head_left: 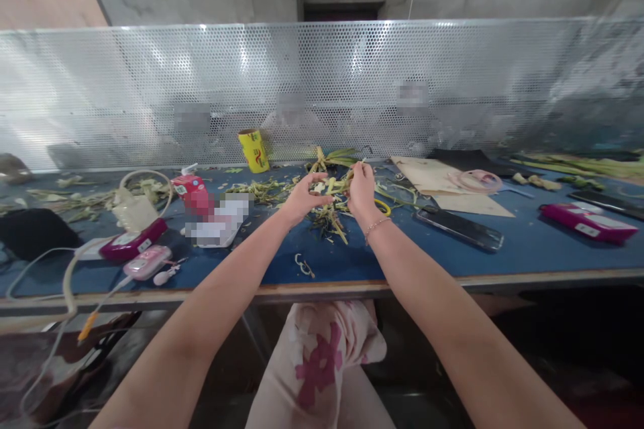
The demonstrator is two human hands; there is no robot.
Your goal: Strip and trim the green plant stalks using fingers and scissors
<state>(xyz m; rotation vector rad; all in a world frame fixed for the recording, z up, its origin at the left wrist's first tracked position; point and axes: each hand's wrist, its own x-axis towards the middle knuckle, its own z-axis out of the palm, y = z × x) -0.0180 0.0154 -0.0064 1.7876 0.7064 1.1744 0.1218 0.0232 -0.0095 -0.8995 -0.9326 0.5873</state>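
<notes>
Over a heap of pale green and yellowish plant scraps (pixel 329 221), my left hand (pixel 306 198) has its fingers curved and apart, with nothing gripped between them. My right hand (pixel 362 191) is close beside it, thumb and fingers pinched together on what looks like a plant stalk (pixel 346 184); most of it is hidden by the fingers. Just behind the hands lies a bunch of green stalks (pixel 338 159). A yellow ring (pixel 383 207), perhaps a tape roll, shows partly behind my right wrist. One curled peel (pixel 304 266) lies nearer the table edge.
Left on the blue table (pixel 282 268) are a yellow can-like tube (pixel 254 151), a red drink carton (pixel 191 193), a magenta box (pixel 133 239) and cables. A phone (pixel 460 228), cardboard (pixel 437 177) and another magenta box (pixel 587 222) lie right. A perforated metal screen (pixel 342 60) stands behind.
</notes>
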